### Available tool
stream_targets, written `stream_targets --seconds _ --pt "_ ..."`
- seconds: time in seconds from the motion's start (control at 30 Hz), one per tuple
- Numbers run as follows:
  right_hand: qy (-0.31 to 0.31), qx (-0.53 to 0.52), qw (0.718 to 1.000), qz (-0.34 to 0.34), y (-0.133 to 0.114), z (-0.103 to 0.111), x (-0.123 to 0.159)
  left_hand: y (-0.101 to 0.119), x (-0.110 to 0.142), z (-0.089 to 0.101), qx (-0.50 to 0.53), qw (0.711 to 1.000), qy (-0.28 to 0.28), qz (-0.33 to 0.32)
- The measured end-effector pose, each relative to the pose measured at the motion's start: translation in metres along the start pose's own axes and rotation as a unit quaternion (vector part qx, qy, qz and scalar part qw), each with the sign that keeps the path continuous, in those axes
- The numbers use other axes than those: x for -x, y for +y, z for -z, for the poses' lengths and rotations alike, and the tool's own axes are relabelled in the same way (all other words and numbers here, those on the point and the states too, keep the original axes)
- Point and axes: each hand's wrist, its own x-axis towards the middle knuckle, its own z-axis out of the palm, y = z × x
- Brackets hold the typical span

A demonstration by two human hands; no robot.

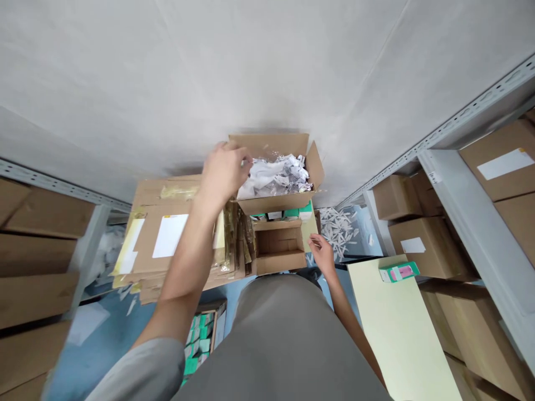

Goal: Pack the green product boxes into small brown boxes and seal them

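My left hand (225,170) is at the left side of an open cardboard box (276,203), fingers curled over its edge. Slight blur and the turn of the hand hide what the fingertips grip. White crumpled paper (284,175) and clear plastic fill this box. Lower and to the right, my right hand (322,253) hangs with loosely bent fingers apart, holding nothing. Close to its left stands a smaller open cardboard box (280,260) with its inside bare. Green and white small boxes (292,213) show between the two cartons.
Flattened cardboard (144,228) is stacked on the left. A pale board (401,328) at right bears a green box with a pink panel (399,272). Shelves of cartons flank both sides. Paper strips (336,231) lie beyond my right hand; green-and-white boxes (198,342) sit low at left.
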Motion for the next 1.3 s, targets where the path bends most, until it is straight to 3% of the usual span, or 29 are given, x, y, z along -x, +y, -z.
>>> stream_targets --seconds 0.07,0.13,0.23,0.33,0.4,0.6,0.7,0.8,0.93,1.03,1.13,1.3 --pt "0.01 -0.011 1.0 0.01 -0.018 0.004 0.003 0.013 0.025 0.025 0.004 0.999 0.023 0.026" --pt "0.014 -0.027 0.999 0.026 -0.042 0.01 0.008 0.026 0.057 0.039 0.009 0.999 0.035 0.032" --pt "0.002 -0.055 0.996 0.064 -0.079 0.02 0.017 0.035 0.105 0.03 0.052 0.998 -0.007 0.038" --pt "-0.04 -0.049 0.994 0.086 -0.101 0.024 0.02 0.029 0.145 -0.007 0.123 0.987 -0.067 0.081" --pt "-0.075 -0.026 0.994 0.076 -0.099 0.02 0.018 0.018 0.168 -0.039 0.17 0.973 -0.102 0.122" --pt "-0.107 0.082 0.99 0.04 -0.05 -0.017 0.002 -0.015 0.218 -0.128 0.15 0.951 -0.148 0.229" --pt "-0.114 0.178 0.976 0.044 -0.028 -0.036 -0.009 -0.024 0.23 -0.154 0.127 0.947 -0.16 0.247" --pt "-0.122 0.246 0.961 0.046 -0.015 -0.046 -0.017 -0.028 0.235 -0.164 0.087 0.951 -0.165 0.248" --pt "-0.12 0.265 0.955 0.055 -0.009 -0.045 -0.015 -0.028 0.234 -0.16 0.045 0.954 -0.188 0.229" --pt "-0.136 0.287 0.946 0.07 -0.016 -0.035 -0.011 -0.022 0.225 -0.144 0.054 0.958 -0.196 0.201" --pt "-0.136 0.275 0.948 0.087 -0.038 -0.024 -0.01 -0.008 0.205 -0.111 0.088 0.972 -0.16 0.149" --pt "-0.082 0.206 0.962 0.159 -0.107 -0.01 -0.021 0.017 0.14 -0.043 0.084 0.992 -0.019 0.097"
